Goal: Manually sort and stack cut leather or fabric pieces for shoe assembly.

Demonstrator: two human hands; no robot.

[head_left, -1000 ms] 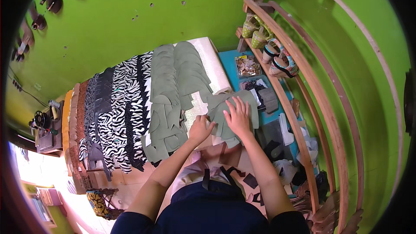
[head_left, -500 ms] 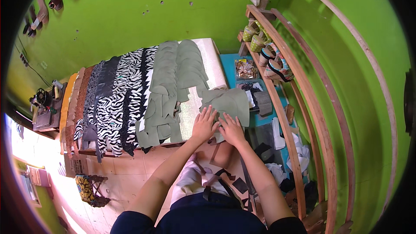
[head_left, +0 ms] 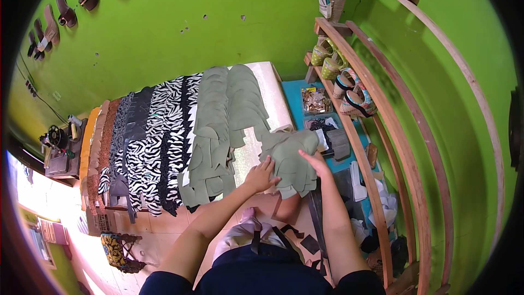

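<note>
A loose pile of grey-green cut pieces (head_left: pixel 292 155), some with rounded edges, lies on the near right part of the table, its near edge fanned out. My left hand (head_left: pixel 262 177) rests on the pile's left side, fingers stretched and apart. At the pile's right edge is my right hand (head_left: pixel 319 165), thumb across the top and the other fingers partly hidden at the edge, gripping it. More green pieces (head_left: pixel 213 109) lie overlapped in two long rows to the left, with a looser heap (head_left: pixel 207 172) at their near end.
Rows of zebra-patterned (head_left: pixel 164 109), black, brown and yellow pieces cover the table's left. A wooden rack (head_left: pixel 382 104) with shoes (head_left: pixel 355 95) stands at right, beside a box of small parts (head_left: pixel 316 101). A patterned stool (head_left: pixel 117 251) and a sewing machine (head_left: pixel 57 139) are at left.
The view has tilted slightly. My hands have moved apart: the left lies at the pile's left side, the right has turned onto its right edge. The pile's near pieces now fan out.
</note>
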